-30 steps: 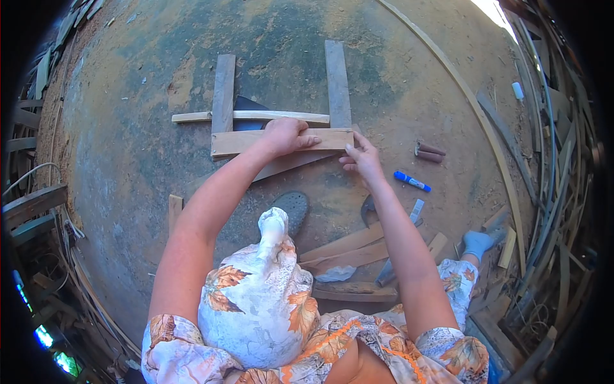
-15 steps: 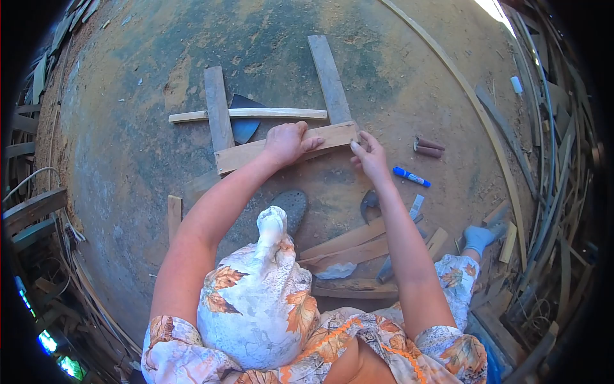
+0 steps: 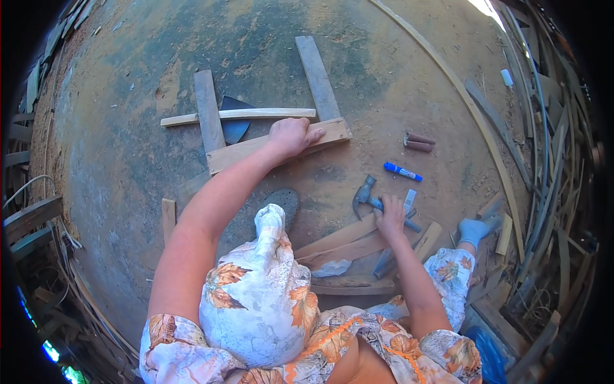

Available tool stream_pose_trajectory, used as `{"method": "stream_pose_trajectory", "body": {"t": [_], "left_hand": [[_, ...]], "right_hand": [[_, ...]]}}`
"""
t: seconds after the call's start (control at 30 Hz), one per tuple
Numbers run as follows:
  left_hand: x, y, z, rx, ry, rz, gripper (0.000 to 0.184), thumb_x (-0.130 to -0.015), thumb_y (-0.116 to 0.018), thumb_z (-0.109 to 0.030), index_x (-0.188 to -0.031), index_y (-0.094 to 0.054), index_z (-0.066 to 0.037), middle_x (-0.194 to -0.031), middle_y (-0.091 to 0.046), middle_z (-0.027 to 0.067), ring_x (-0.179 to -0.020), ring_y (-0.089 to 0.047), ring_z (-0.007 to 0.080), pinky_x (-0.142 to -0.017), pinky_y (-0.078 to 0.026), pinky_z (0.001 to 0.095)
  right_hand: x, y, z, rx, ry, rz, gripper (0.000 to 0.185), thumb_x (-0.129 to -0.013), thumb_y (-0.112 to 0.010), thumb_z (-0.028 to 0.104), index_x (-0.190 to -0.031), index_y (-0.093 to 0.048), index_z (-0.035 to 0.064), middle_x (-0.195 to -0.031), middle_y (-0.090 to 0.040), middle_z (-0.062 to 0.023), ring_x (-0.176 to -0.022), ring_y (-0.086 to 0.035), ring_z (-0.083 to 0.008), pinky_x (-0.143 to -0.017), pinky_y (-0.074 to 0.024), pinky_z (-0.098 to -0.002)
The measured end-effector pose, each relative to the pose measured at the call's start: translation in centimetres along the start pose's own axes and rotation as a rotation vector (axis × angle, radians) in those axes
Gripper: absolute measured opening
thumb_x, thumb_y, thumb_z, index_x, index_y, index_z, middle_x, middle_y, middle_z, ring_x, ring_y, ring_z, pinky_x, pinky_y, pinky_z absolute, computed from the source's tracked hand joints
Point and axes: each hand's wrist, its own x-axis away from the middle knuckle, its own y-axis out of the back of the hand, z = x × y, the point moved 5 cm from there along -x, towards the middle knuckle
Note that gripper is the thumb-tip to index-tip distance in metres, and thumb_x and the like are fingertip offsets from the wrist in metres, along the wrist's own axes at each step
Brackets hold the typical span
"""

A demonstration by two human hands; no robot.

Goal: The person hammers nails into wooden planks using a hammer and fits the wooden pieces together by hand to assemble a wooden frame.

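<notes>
My left hand (image 3: 294, 136) grips a short light board (image 3: 246, 152), its fingers wrapped over the upper edge. This board lies across the lower ends of two greyish planks, the left plank (image 3: 208, 105) and the right plank (image 3: 317, 77). A thin pale strip (image 3: 268, 113) crosses the left plank above the board, beside a dark blade-like piece (image 3: 235, 120). My right hand (image 3: 391, 217) is over the handle of a claw hammer (image 3: 364, 194) on the ground, fingers bent over it; whether it has closed round the handle cannot be told.
A blue marker (image 3: 403, 171) and brown cylinders (image 3: 419, 141) lie right of the frame. Loose wood pieces (image 3: 339, 237) and a crumpled plastic scrap (image 3: 332, 268) are near my legs. A long curved strip (image 3: 460, 83) runs along the right, by piled wood (image 3: 553, 160).
My right hand has left the board's right end and moved down to the hammer. My left hand stays on the board, whose right end has swung upward with the right plank tilting left.
</notes>
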Motion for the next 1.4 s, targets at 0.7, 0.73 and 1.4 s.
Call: {"method": "stream_pose_trajectory", "body": {"t": [0.7,0.73,1.4], "left_hand": [[-0.1,-1.1,-0.1,-0.062,-0.049,0.05,0.059,-0.093,-0.042,-0.056,-0.09,-0.061,0.0,-0.086,-0.066,0.0221,-0.086,-0.064,0.0393,-0.077,-0.048,0.0487],[-0.2,-1.2,0.0,-0.061,-0.048,0.034,0.059,-0.093,-0.042,-0.056,-0.09,-0.061,0.0,-0.086,-0.066,0.0222,-0.086,-0.064,0.0391,-0.077,-0.048,0.0486],[-0.2,-0.9,-0.4,-0.081,0.013,0.122,0.06,-0.091,-0.044,-0.058,-0.096,-0.065,-0.001,-0.094,-0.068,0.0202,-0.093,-0.064,0.0357,-0.082,-0.049,0.0449]], "right_hand": [[-8.9,3.3,7.7,-1.092,-0.034,-0.006,0.028,-0.092,-0.064,0.024,-0.11,-0.064,0.0026,-0.07,-0.051,0.0063,-0.059,-0.042,-0.0018,-0.052,-0.0349,-0.0198],[-9.0,3.2,8.0,-1.107,-0.075,0.042,0.028,-0.092,-0.064,0.025,-0.108,-0.065,0.0028,-0.07,-0.052,0.0055,-0.058,-0.043,-0.0023,-0.051,-0.0356,-0.0199],[-7.3,11.8,10.0,-1.295,0.007,-0.254,0.021,-0.093,-0.06,0.02,-0.097,-0.064,-0.001,-0.065,-0.052,0.0019,-0.057,-0.048,-0.0059,-0.051,-0.0389,-0.0229]]}}
